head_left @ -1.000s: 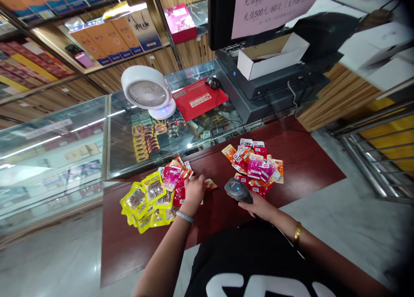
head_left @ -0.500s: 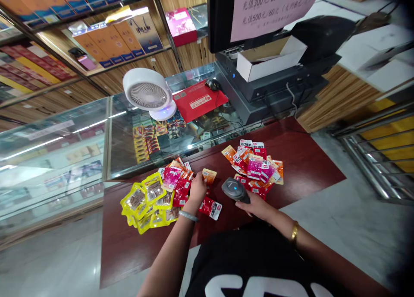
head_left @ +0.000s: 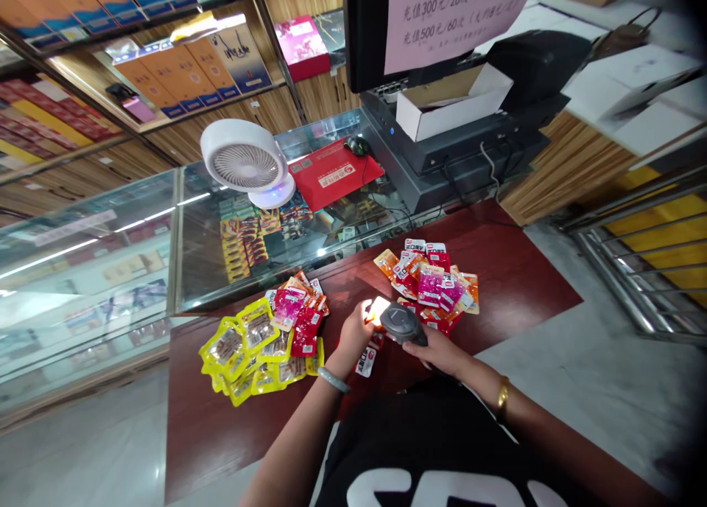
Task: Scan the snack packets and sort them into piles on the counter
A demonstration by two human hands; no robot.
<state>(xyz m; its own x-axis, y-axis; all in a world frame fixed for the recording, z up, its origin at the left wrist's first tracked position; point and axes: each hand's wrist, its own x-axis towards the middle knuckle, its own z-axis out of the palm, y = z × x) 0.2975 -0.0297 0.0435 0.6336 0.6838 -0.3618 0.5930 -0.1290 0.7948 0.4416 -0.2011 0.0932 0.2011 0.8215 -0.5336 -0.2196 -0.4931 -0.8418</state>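
Observation:
My right hand (head_left: 434, 347) is wrapped round the handle of a dark grey barcode scanner (head_left: 402, 321). Pinched in my left hand (head_left: 356, 334) is a small snack packet (head_left: 378, 310), brightly lit under the scanner's head, so its print is washed out. Below them a red snack packet (head_left: 365, 362) lies on the dark red counter, partly hidden. To the left is a heap of yellow-edged packets (head_left: 243, 352), with red and pink packets (head_left: 292, 308) overlapping it. A second pile of red, orange and pink packets (head_left: 434, 282) lies beyond the scanner, to the right.
The brown-red counter (head_left: 513, 271) adjoins a glass display case (head_left: 204, 249). On the glass stand a white fan (head_left: 246, 161) and a red mat (head_left: 334, 174) with a mouse (head_left: 356, 147). A monitor (head_left: 367, 35) and an open white box (head_left: 453, 109) are at the back right.
My left hand has moved right with the packet, bringing it beneath the scanner's head. The scanner's light now falls brightly on it. My right hand has hardly moved.

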